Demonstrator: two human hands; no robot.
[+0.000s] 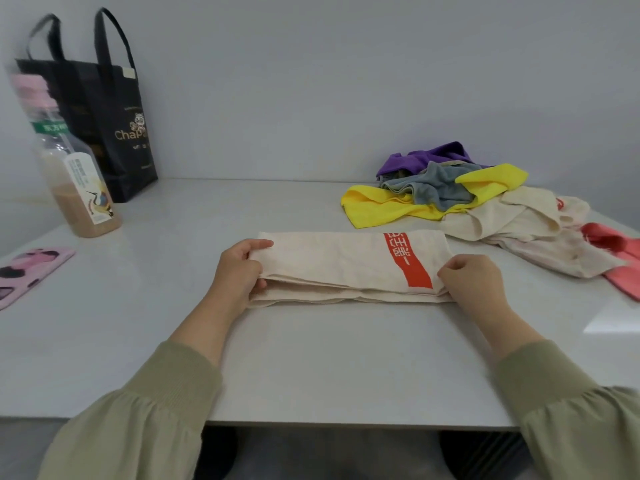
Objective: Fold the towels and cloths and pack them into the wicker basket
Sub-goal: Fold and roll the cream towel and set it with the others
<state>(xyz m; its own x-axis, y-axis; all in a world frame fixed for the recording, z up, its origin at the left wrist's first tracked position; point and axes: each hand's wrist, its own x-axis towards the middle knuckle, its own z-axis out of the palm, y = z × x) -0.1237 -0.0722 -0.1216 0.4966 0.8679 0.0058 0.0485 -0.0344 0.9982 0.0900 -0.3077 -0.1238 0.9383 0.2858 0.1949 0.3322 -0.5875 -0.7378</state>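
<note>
The left grip (pixel 239 271) and right grip (pixel 474 282) each pinch the folded towel (pixel 332 261) (red-striped).

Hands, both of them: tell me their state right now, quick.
Left hand: closed, gripping the left end of the folded cream cloth.
Right hand: closed, pinching its right end.

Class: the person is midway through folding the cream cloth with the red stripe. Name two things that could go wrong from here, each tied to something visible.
1. The left hand and right hand pinch the ends of the cream cloth, whose lower layers stick out unevenly at the near edge; the next fold may come out crooked.
2. The unfolded pile lies close beside the cream cloth's right end; a sweeping fold might snag or drag it.
</note>
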